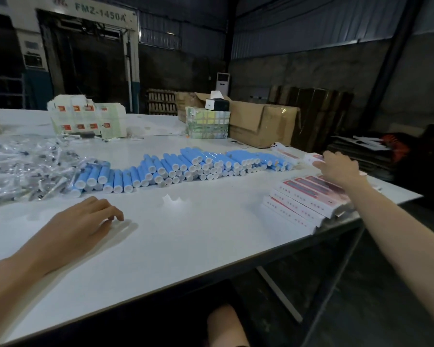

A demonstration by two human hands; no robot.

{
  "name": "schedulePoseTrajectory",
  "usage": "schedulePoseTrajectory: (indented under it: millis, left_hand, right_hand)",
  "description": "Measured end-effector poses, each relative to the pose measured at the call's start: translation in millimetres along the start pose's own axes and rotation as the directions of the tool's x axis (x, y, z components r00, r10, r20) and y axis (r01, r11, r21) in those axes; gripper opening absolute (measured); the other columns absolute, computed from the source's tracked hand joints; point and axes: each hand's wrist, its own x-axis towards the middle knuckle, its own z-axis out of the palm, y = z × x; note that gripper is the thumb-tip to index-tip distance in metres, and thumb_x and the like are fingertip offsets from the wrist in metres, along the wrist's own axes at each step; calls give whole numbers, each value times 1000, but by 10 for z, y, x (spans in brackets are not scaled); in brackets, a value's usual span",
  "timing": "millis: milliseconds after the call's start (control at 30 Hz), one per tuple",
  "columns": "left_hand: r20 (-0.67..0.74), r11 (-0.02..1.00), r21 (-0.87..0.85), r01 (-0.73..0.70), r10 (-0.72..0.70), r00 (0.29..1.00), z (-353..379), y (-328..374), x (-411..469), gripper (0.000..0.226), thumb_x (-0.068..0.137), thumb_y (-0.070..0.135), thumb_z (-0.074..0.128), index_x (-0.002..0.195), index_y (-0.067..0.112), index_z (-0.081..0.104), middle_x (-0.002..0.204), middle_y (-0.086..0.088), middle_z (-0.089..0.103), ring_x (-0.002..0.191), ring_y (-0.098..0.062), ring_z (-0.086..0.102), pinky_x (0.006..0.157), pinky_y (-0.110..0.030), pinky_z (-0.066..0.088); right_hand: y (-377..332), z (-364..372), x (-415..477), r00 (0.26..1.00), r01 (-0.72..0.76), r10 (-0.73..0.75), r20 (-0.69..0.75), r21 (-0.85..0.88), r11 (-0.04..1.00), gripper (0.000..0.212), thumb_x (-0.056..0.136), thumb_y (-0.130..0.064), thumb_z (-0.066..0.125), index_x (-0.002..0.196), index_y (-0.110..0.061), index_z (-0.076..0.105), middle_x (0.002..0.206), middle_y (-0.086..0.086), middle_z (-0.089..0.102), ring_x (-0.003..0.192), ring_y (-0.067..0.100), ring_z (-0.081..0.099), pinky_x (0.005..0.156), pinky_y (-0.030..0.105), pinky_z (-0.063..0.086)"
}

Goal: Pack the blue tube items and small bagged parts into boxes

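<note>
A long heap of blue tubes (181,166) with white caps runs across the middle of the white table (186,236). Small clear bagged parts (25,166) are piled at the left. A stack of flat red-and-white boxes (308,201) lies at the table's right edge. My right hand (338,166) reaches out over the far end of that stack, fingers extended and touching a box (312,159) there. My left hand (83,221) rests on the bare table in front of the tubes, fingers loosely curled, holding nothing.
Bundles of white folded cartons (85,117) stand at the back left and a wrapped bundle (207,122) at the back middle. Brown cardboard cartons (261,123) sit behind it. The table edge falls away at the right, with dark floor clutter beyond.
</note>
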Motion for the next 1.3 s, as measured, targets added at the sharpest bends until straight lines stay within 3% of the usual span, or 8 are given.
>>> schedulePoseTrajectory:
  millis: [333,500,633,700,800,900,1100,1300]
  left_hand:
    - [30,999,-12,48,-48,998,31,-29,-46,39,92,11,77,113,43,67,107,31,56,99,-2,52,63,-18,43]
    - [-36,997,-3,79,-79,996,-78,100,-23,21,102,26,61,114,42,67,109,28,59,100,-7,58,64,-26,49]
    - [-49,993,40,114,-112,992,-101,153,-24,26,108,39,42,113,41,67,106,25,61,98,-11,62,60,-32,53]
    - [-59,988,55,145,-142,988,-122,172,-41,31,104,43,39,113,39,68,104,23,63,96,-12,64,58,-33,53]
    - [-77,974,94,205,-198,977,-170,215,-57,31,102,38,41,112,34,70,100,19,66,92,-14,67,56,-32,49]
    - [-90,956,129,262,-252,964,-237,257,-61,31,101,35,43,110,32,72,98,15,69,89,-14,69,56,-30,45]
    - [-24,901,162,403,-405,914,-416,304,-10,16,105,20,63,113,30,73,102,10,71,95,-17,68,66,-35,52]
    - [74,775,196,601,-623,779,-664,198,-141,20,107,26,59,125,25,66,118,3,69,114,-23,61,87,-43,56]
  right_hand:
    - [190,198,-21,988,-76,89,127,-107,991,56,107,-42,46,153,-12,37,158,22,41,145,42,40,121,57,27]
    - [-177,197,13,994,19,-29,-104,-93,995,51,109,-39,46,148,-7,43,150,22,47,140,41,43,117,58,32]
    - [-914,146,-62,935,218,-199,-293,35,975,25,108,-27,47,119,-8,58,119,17,63,106,31,58,95,46,45]
    - [-1374,128,-196,895,335,-268,-357,141,932,19,106,-21,46,99,-8,58,99,14,65,85,28,55,78,40,44]
    - [-2100,125,-494,865,462,-347,-361,307,832,25,107,-19,43,88,-8,54,84,11,60,75,31,53,65,38,40]
    - [-2794,157,-866,820,570,-449,-356,430,700,29,109,-21,41,87,-7,54,76,8,56,71,29,51,63,36,35]
    - [-3865,338,-1715,723,640,-605,-333,654,404,25,106,-22,47,91,-8,61,69,9,61,66,31,57,58,40,43]
    - [-4270,745,-2294,636,658,-713,-297,691,299,25,107,-25,49,86,-12,54,68,8,59,70,35,59,61,38,36]
